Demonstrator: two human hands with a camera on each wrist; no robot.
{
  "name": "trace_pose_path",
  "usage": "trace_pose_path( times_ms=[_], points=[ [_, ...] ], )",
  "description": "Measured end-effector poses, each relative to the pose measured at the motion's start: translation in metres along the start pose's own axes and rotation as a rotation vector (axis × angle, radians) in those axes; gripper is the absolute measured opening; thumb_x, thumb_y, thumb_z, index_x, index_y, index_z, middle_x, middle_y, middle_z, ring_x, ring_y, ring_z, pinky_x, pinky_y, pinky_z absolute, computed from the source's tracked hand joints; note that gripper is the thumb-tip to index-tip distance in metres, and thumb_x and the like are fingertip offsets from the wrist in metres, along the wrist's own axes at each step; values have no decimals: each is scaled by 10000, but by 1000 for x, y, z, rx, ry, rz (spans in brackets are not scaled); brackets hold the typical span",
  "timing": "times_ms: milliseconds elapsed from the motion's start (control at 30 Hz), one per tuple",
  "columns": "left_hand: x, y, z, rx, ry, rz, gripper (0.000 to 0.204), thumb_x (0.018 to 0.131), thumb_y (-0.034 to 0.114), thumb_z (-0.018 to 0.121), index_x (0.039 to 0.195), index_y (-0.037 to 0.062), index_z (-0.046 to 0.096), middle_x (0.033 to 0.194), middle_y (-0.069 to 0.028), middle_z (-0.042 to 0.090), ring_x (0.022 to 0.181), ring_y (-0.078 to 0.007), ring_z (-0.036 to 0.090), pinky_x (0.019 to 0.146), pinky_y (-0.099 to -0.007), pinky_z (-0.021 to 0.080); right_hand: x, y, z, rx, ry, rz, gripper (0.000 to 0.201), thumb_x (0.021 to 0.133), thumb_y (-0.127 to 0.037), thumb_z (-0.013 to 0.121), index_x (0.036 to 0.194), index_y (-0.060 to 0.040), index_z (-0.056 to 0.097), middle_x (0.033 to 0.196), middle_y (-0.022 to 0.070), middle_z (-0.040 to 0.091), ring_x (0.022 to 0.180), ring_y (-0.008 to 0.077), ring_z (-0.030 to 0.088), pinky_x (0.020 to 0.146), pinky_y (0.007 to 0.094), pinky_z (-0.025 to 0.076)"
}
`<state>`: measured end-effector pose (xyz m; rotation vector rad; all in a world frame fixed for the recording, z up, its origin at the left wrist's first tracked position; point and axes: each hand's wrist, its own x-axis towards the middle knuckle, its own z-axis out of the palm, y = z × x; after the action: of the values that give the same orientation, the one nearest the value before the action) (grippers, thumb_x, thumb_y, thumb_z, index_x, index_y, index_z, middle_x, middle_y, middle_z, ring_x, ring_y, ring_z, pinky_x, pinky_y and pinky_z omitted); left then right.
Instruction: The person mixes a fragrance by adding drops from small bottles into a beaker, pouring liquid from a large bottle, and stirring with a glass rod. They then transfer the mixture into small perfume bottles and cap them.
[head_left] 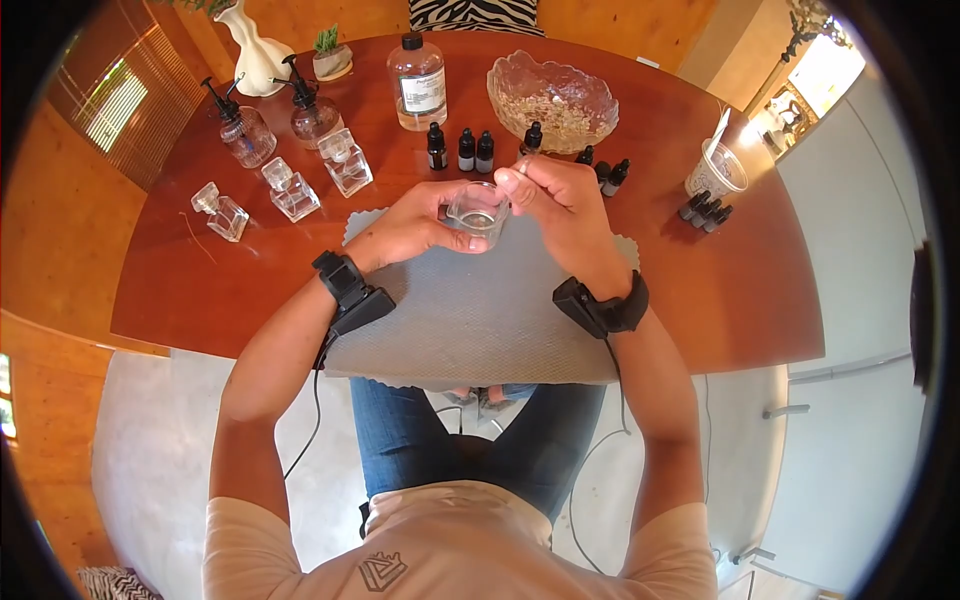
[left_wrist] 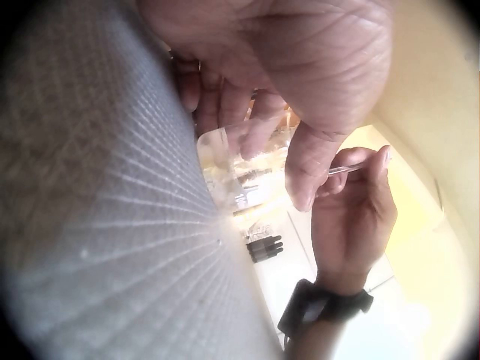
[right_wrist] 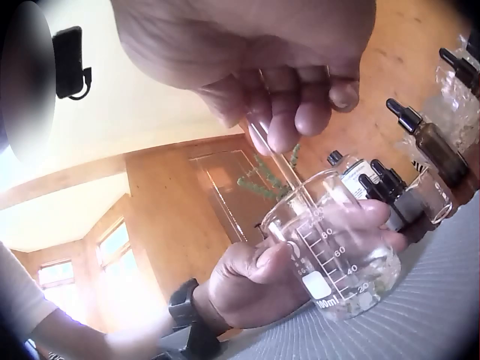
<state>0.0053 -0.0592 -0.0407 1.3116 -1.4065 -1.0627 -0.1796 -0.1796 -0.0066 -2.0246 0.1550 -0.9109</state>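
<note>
A clear glass beaker [head_left: 478, 222] marked 100ml is gripped around its side by the left hand [head_left: 410, 228], thumb on the near side. In the right wrist view, a thin clear rod [right_wrist: 283, 166] slants down into the mouth of the beaker [right_wrist: 337, 259]. The right hand [head_left: 568, 205] pinches the rod's upper part between thumb and fingers; the rod [left_wrist: 346, 169] also shows in the left wrist view. Whether liquid is in the beaker, and whether its base touches the grey mat [head_left: 460, 325], I cannot tell.
Behind the hands stand small black-capped bottles [head_left: 467, 150], a large labelled bottle [head_left: 420, 92] and a glass bowl [head_left: 560, 105]. Square glass bottles [head_left: 291, 192] and pump bottles [head_left: 248, 135] are at left. A cup [head_left: 716, 172] and more small bottles [head_left: 705, 212] stand at right.
</note>
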Motion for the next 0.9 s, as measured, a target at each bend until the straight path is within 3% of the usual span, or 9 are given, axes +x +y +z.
trace_pose_path(
  times_ms=[67,167,267,367,467,567,667,767,900],
  points=[
    [0,-1,0,17,7,7,597,811,132,859,1345,35,611,1250,-50,671,1172,-153,595,1032,-334,465,2,6,1,-45,57,-83,314,975,-195,668,790,46,591,640,97,497,592,145,440,554,344,371],
    [0,-1,0,30,3,6,596,811,132,859,1343,34,609,1254,-53,669,1177,-153,593,1033,-335,466,2,8,-1,-20,-32,-35,313,979,-196,658,791,45,593,637,89,498,583,140,438,547,339,366],
    [0,2,-1,22,-14,-13,596,811,132,859,1342,31,608,1257,-56,667,1178,-153,593,1034,-336,466,1,7,1,73,4,7,312,979,-197,656,791,43,590,630,85,491,588,143,432,548,337,364],
    [0,2,-1,26,-13,-4,599,811,135,860,1343,29,606,1261,-58,666,1181,-155,595,1037,-338,465,3,13,1,-32,-2,-40,327,986,-211,653,783,38,594,624,68,493,599,119,429,552,322,365],
    [0,-1,-1,26,-13,-1,608,813,141,861,1350,29,600,1267,-59,664,1185,-158,595,1043,-339,463,0,7,-1,143,-19,89,330,985,-211,655,781,39,591,629,81,498,597,135,435,558,327,370],
    [1,-2,-1,43,-4,8,619,812,146,863,1357,27,595,1271,-59,663,1188,-159,595,1044,-339,464,4,14,-1,-37,34,10,338,991,-218,651,771,32,593,630,65,517,603,123,443,562,321,374],
    [1,-2,-1,31,-10,7,628,811,150,865,1363,26,591,1275,-60,660,1190,-161,594,1046,-339,463,0,8,-1,180,-25,132,343,990,-220,651,760,25,588,632,61,523,599,134,449,564,319,380],
    [2,-4,-1,5,-17,9,628,811,150,865,1363,27,591,1279,-61,657,1190,-162,594,1046,-339,464,4,12,0,-36,67,-14,348,999,-228,643,754,17,601,638,43,547,603,110,462,565,301,388],
    [0,1,0,27,-6,4,613,810,136,862,1354,33,599,1269,-52,661,1176,-157,599,1038,-335,468,2,7,-2,82,-4,76,356,998,-227,641,744,17,590,619,52,540,589,118,462,554,310,386]
  ],
)
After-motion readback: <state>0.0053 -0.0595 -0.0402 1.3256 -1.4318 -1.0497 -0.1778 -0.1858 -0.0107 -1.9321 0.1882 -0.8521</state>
